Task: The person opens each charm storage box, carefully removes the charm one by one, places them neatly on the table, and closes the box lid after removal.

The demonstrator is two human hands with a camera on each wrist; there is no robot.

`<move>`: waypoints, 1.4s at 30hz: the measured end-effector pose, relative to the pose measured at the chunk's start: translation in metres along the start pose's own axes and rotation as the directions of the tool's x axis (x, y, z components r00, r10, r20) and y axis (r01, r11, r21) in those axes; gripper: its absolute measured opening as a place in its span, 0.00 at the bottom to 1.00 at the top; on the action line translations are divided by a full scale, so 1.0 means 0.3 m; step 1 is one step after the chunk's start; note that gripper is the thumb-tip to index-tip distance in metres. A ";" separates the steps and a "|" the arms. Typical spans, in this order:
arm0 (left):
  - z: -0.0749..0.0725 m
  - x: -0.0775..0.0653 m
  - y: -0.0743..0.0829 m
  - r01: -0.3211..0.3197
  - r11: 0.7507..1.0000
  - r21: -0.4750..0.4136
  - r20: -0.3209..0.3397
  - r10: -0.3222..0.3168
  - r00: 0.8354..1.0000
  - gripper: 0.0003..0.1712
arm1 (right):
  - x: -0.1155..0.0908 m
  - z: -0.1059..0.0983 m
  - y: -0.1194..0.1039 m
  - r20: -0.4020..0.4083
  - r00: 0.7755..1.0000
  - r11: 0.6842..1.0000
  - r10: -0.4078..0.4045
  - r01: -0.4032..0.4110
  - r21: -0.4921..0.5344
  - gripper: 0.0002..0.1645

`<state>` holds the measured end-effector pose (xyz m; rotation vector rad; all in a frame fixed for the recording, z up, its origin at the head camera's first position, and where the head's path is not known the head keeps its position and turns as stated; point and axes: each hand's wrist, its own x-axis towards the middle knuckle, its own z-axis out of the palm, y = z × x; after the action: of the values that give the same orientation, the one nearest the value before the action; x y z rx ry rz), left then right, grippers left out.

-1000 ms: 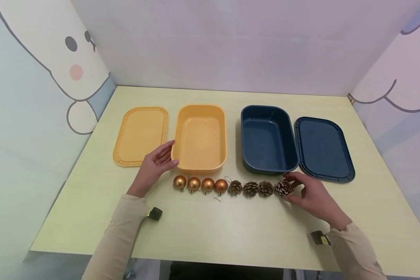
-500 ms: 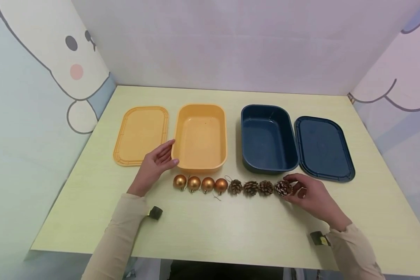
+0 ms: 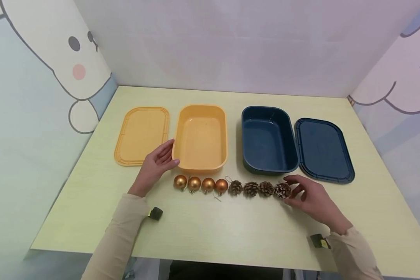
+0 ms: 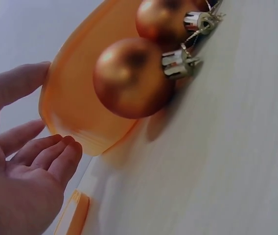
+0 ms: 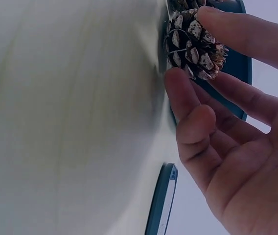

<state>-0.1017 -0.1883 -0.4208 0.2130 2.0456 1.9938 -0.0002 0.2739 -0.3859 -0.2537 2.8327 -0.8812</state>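
My left hand (image 3: 154, 167) touches the near left corner of a yellow plastic box (image 3: 201, 138), thumb at the front and fingers along the side, fairly straight. In front of that box stand several copper-gold bauble ornaments (image 3: 194, 183); one bauble (image 4: 129, 78) looms close in the left wrist view. Several brown pine cones (image 3: 251, 189) continue the row to the right. My right hand (image 3: 313, 198) pinches the end cone, a white-tipped pine cone (image 3: 282, 190), between thumb and fingers. In the right wrist view this pine cone (image 5: 195, 46) seems to rest on the table.
A yellow lid (image 3: 143, 136) lies left of the yellow box. Behind the pine cones stands an open dark blue box (image 3: 269, 140), with its blue lid (image 3: 323, 149) flat on the right. Walls close off the back and sides of the table (image 3: 231, 233).
The end pine cone has shifted slightly left toward its neighbour, with my right hand around it. My left hand stays at the yellow box.
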 end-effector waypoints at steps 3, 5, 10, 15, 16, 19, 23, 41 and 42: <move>-0.007 0.000 0.004 -0.019 1.000 -0.023 0.003 0.019 1.000 0.44 | -0.003 -0.005 -0.002 0.002 1.000 1.000 0.000 0.000 -0.012 0.35; -0.017 -0.001 0.011 -0.027 0.999 -0.020 -0.004 0.027 1.000 0.43 | -0.006 -0.009 -0.005 0.005 1.000 1.000 -0.002 0.002 -0.022 0.36; -0.077 -0.015 0.043 -0.005 0.989 0.146 -0.080 0.017 0.997 0.40 | -0.016 -0.036 -0.033 -0.006 1.000 0.996 -0.017 0.016 -0.084 0.34; -0.189 -0.040 0.076 0.077 0.858 0.508 -0.214 0.039 0.976 0.38 | -0.022 -0.067 -0.096 -0.069 0.996 0.974 -0.064 0.047 -0.223 0.26; -0.213 -0.044 0.081 0.112 0.808 0.579 -0.240 0.038 0.970 0.37 | -0.020 -0.071 -0.117 -0.089 0.992 0.969 -0.084 0.061 -0.241 0.23; -0.281 -0.048 0.090 0.225 0.666 0.711 -0.298 -0.004 0.955 0.39 | 0.003 -0.074 -0.191 -0.149 0.967 0.955 -0.208 0.168 -0.246 0.18; -0.351 -0.033 0.090 0.298 0.582 0.757 -0.320 -0.069 0.945 0.44 | 0.088 -0.053 -0.330 -0.155 0.924 0.932 -0.351 0.328 -0.157 0.15; -0.399 0.004 0.065 0.458 0.472 0.753 -0.427 -0.178 0.886 0.40 | 0.592 0.424 -0.962 0.165 0.938 0.941 -0.305 0.271 0.201 0.15; -0.396 0.003 0.063 0.457 0.474 0.753 -0.427 -0.176 0.887 0.40 | 0.601 0.439 -0.980 0.177 0.948 0.956 -0.263 0.232 0.179 0.17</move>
<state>-0.1394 -0.3007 -0.4006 -0.3099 2.8310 0.6785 -0.1153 -0.0743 -0.3435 -0.6511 2.5671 -1.0556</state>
